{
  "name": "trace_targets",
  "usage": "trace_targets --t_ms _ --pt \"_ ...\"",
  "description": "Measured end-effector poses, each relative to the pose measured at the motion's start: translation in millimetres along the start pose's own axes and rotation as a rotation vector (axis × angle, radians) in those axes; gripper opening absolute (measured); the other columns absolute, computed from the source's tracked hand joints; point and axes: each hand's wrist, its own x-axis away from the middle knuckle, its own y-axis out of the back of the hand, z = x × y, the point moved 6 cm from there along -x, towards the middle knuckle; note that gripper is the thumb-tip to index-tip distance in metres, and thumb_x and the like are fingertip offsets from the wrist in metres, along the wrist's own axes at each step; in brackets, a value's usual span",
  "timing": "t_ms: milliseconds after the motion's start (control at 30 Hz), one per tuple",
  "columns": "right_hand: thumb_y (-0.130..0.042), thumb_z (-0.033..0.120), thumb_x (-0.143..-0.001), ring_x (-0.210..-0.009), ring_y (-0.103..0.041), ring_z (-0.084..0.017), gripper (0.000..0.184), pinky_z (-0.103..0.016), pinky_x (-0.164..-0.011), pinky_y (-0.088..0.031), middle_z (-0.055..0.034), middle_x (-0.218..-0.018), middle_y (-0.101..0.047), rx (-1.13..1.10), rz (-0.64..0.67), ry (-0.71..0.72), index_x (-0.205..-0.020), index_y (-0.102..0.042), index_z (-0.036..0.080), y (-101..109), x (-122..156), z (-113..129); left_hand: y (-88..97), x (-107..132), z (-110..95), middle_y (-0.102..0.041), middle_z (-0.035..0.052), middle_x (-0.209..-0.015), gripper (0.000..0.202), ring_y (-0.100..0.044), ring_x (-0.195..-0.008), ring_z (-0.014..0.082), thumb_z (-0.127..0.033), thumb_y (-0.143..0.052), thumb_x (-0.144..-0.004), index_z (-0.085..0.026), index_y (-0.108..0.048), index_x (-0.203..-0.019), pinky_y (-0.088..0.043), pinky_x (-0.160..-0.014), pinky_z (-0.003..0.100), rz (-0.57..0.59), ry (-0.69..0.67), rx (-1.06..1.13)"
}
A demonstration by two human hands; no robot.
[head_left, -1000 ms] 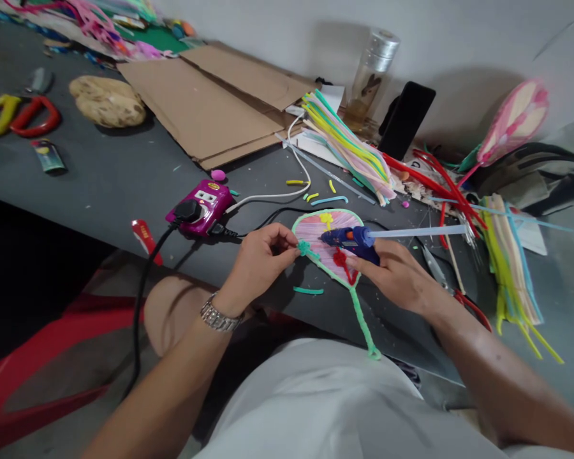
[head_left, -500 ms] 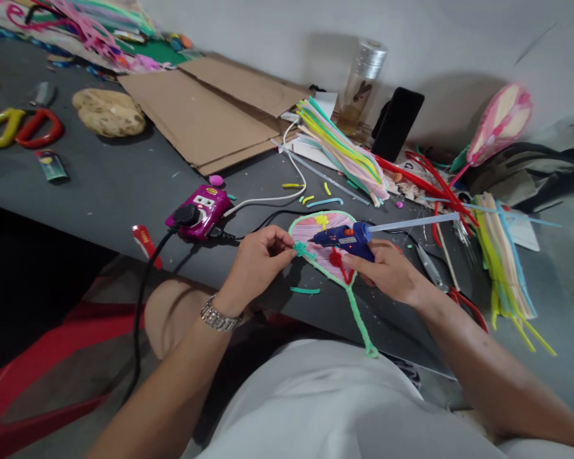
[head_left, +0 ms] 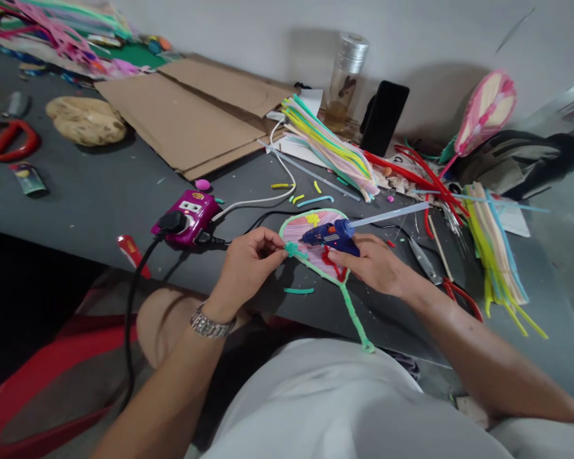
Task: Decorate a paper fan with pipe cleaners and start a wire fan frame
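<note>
A small pink fan [head_left: 316, 245] with a green pipe-cleaner rim and handle lies on the dark table [head_left: 100, 191] near its front edge. My left hand [head_left: 246, 268] is closed in a pinch on a teal pipe-cleaner piece [head_left: 291, 249] at the fan's left rim. My right hand [head_left: 373, 264] grips a blue glue gun [head_left: 330, 234], its nozzle pointing left toward the teal piece and a clear glue stick trailing right. A red pipe-cleaner shape [head_left: 335, 264] and a yellow one [head_left: 312, 218] sit on the fan.
A purple power strip [head_left: 186, 217] with black cord lies left of the fan. Cardboard sheets [head_left: 196, 115], pipe-cleaner bundles [head_left: 330, 143], a glass bottle [head_left: 344, 76], a black phone [head_left: 385, 118], scissors [head_left: 440, 274] and a second fan [head_left: 485, 111] crowd the table. A loose teal piece [head_left: 299, 291] lies near the edge.
The glue gun's nozzle has moved left, closer to the teal piece pinched by my left hand. The view has shifted slightly, so everything sits a little further left.
</note>
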Motion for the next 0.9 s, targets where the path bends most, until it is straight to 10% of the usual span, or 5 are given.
trace_targets --t_ms 233,600,900 --pt "-0.062 0.067 -0.090 -0.098 -0.061 -0.028 0.049 -0.038 -0.088 -0.047 -0.0060 -0.080 -0.061 0.089 -0.004 -0.034 -0.070 -0.065 0.022 0.4 6.9 -6.3 0.7 -0.2 1.1 -0.071 0.0022 -0.074 0.022 -0.062 -0.066 0.0150 -0.036 -0.077 -0.074 -0.018 -0.068 -0.083 -0.048 -0.064 0.026 0.002 0.013 -0.011" --pt "-0.066 0.064 -0.088 -0.075 -0.055 -0.020 0.052 -0.033 -0.071 -0.044 -0.0015 -0.068 -0.052 0.108 -0.083 0.007 -0.058 -0.051 0.023 12.2 19.3 1.1 0.2 -0.2 -0.4 -0.071 0.0022 -0.074 0.022 -0.062 -0.065 0.0150 -0.036 -0.079 -0.073 -0.018 -0.069 -0.082 -0.048 -0.063 0.026 0.005 0.004 0.002" --pt "-0.086 0.056 -0.075 -0.045 -0.052 -0.012 0.046 -0.026 -0.044 -0.040 0.0039 -0.055 -0.061 -0.591 -0.195 -0.156 -0.088 -0.061 0.020 45.2 38.5 -25.2 2.0 0.2 -2.6 -0.072 0.0023 -0.072 0.019 -0.063 -0.064 0.0156 -0.035 -0.078 -0.074 -0.019 -0.070 -0.081 -0.049 -0.062 0.026 -0.011 -0.035 -0.030"
